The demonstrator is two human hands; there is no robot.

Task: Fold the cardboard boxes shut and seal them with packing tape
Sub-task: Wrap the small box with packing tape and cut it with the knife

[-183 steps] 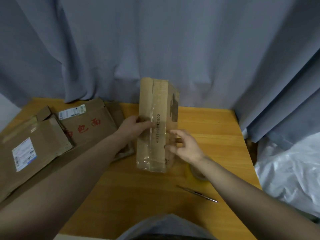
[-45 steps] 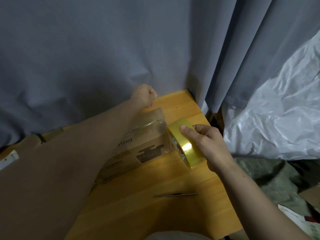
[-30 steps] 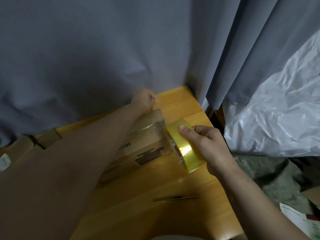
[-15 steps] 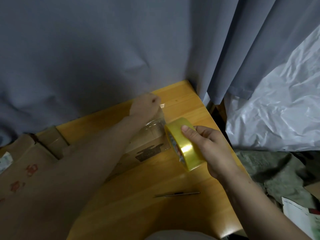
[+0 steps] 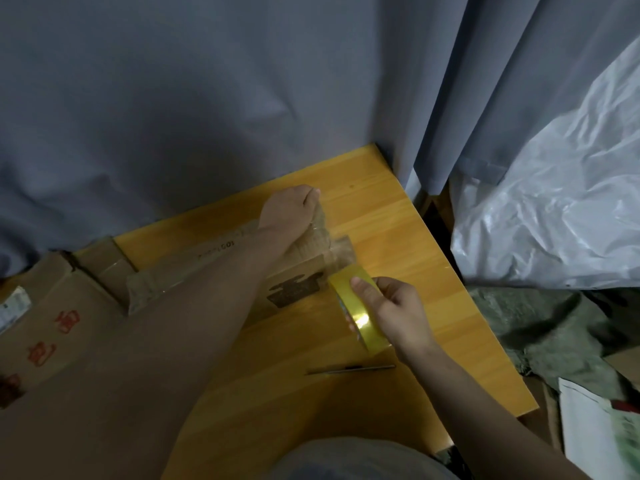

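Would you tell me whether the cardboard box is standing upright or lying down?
Lying down: the cardboard box rests lengthwise on the table.

The cardboard box [image 5: 308, 254] has a printed code on its top, blurred and upside down from here, perhaps reading "1001". A dark printed emblem [image 5: 294, 289] on its side is illegible. The flattened carton [image 5: 45, 306] bears red Chinese characters, seemingly 面 and 包. The print on the white label [image 5: 12, 308] beside them is unreadable.

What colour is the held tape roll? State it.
Glossy yellow; the tape roll in the right hand shows best in the head view.
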